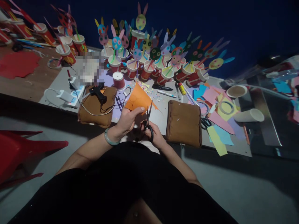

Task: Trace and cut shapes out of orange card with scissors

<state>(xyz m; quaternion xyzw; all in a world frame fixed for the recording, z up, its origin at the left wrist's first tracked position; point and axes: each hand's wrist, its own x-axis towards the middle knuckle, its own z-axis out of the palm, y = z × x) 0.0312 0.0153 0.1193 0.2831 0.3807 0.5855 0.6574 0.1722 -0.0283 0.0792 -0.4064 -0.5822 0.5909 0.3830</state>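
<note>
My left hand (pixel 127 120), with a pale bangle (pixel 108 137) at the wrist, pinches a sheet of orange paper (pixel 140 97) by its lower edge. Dark outlines are drawn on the sheet's lower left, and its right side is cut to a ragged point. In my right hand (pixel 154 133) is a pair of black-handled scissors (pixel 149 123), fingers in the loops. The blades point up and stand slightly apart at the paper's lower right edge. Whether they touch the paper I cannot tell.
Paper cups with bunny-faced straws (pixel 132 67) crowd the table's back. A glue gun (pixel 99 93) lies on the left brown cushion (pixel 94 113); another cushion (pixel 184 123) lies right. Markers (pixel 166 93), a power strip (pixel 78 95), coloured paper (pixel 217 140) and a red stool (pixel 21 149) are around.
</note>
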